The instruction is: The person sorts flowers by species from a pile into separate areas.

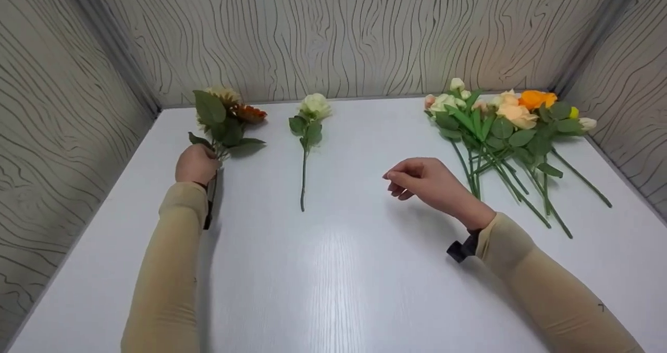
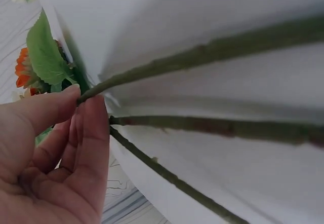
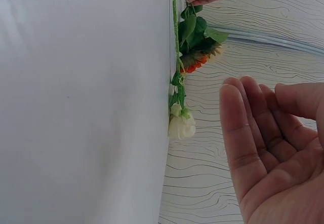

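Note:
At the table's left side, my left hand (image 1: 197, 164) pinches a green flower stem (image 2: 167, 68) between thumb and fingertips. Two more stems (image 2: 212, 126) run in behind the fingers in the left wrist view. Beyond this hand are green leaves (image 1: 210, 108), a rust-orange flower (image 1: 250, 114) and pale blooms partly hidden by the leaves. My right hand (image 1: 432, 183) hovers over the table right of centre, its fingers loosely bent and holding nothing. Between the hands, a single white rose (image 1: 315, 106) lies on the table, bloom toward the back and stem toward me.
A pile of mixed flowers (image 1: 516, 116), orange, peach and white, lies at the back right with crossing stems (image 1: 536, 207) pointing forward. The white table (image 1: 281, 280) is bounded by patterned panels (image 1: 333, 35) at the back and both sides.

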`<action>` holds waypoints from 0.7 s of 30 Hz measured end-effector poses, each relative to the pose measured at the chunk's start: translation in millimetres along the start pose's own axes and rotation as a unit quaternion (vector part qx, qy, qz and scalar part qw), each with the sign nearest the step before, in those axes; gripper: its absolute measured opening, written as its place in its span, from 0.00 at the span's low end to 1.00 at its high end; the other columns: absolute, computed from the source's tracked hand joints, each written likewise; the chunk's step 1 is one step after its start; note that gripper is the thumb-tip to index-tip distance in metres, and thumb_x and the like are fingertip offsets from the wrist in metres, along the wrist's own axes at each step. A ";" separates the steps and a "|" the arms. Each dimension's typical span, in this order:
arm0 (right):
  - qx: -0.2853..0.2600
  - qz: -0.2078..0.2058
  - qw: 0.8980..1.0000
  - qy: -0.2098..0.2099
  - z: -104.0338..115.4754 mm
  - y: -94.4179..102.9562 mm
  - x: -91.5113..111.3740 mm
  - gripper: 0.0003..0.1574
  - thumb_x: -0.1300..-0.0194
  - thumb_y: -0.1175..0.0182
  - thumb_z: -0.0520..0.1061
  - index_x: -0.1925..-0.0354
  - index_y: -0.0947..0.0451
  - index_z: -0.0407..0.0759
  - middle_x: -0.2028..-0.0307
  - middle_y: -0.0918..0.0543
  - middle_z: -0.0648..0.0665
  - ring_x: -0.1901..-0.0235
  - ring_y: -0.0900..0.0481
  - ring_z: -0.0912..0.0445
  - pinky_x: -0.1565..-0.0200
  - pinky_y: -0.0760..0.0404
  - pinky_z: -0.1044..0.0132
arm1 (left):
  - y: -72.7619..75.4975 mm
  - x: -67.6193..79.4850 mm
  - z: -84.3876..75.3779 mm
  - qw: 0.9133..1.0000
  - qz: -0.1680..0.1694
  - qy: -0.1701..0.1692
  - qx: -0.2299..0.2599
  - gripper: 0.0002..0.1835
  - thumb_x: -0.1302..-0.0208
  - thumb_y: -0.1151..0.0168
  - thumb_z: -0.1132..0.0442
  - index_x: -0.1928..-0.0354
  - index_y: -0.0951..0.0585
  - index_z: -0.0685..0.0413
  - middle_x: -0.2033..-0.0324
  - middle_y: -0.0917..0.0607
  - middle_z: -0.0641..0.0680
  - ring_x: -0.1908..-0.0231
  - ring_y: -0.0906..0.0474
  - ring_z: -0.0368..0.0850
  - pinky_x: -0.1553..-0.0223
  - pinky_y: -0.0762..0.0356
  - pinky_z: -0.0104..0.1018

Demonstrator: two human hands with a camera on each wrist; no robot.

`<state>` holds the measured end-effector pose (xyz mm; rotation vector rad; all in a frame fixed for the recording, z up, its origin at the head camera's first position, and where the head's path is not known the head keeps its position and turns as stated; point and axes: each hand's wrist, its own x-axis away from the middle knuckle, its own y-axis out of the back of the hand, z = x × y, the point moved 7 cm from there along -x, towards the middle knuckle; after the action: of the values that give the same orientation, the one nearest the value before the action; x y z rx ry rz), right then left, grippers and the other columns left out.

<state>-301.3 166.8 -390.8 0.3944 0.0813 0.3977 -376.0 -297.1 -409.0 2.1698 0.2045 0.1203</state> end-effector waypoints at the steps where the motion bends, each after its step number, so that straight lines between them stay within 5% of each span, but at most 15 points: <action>1: -0.001 0.001 1.000 -0.001 -0.3 -0.6 -0.4 0.18 0.27 0.35 0.50 0.52 0.15 0.35 0.59 0.15 0.29 0.58 0.15 0.36 0.56 0.13 0.56 | 0.9 -0.4 2.6 1.000 -0.003 0.002 -0.002 0.15 0.33 0.41 0.68 0.50 0.18 0.74 0.51 0.18 0.72 0.50 0.22 0.67 0.47 0.22 0.59; 7: -0.002 0.004 1.000 -0.002 -1.7 -0.7 -1.3 0.17 0.27 0.36 0.50 0.53 0.15 0.36 0.59 0.15 0.29 0.57 0.15 0.35 0.56 0.13 0.56 | 7.4 -1.1 9.5 1.000 -0.021 0.009 -0.009 0.12 0.33 0.40 0.68 0.55 0.16 0.73 0.56 0.16 0.70 0.56 0.21 0.64 0.52 0.22 0.59; 13: 0.018 -0.010 1.000 -0.001 -4.4 13.6 -3.0 0.17 0.25 0.37 0.49 0.51 0.15 0.36 0.57 0.15 0.28 0.57 0.15 0.37 0.57 0.13 0.57 | 9.0 -0.9 -1.2 1.000 -0.020 0.001 -0.002 0.18 0.31 0.41 0.66 0.47 0.21 0.76 0.51 0.19 0.73 0.49 0.23 0.68 0.45 0.25 0.61; 21: 0.082 -0.051 0.992 -0.086 -27.0 84.5 3.0 0.29 0.24 0.41 0.59 0.40 0.20 0.38 0.48 0.17 0.33 0.50 0.17 0.42 0.54 0.14 0.62 | 8.2 -1.1 -37.2 0.999 -0.047 -0.022 -0.011 0.34 0.27 0.37 0.59 0.28 0.36 0.72 0.33 0.36 0.77 0.33 0.39 0.75 0.35 0.36 0.65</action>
<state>-333.3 249.3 -382.8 0.5822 -0.0340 0.2560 -382.3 -271.9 -381.2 2.1341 0.2785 0.0221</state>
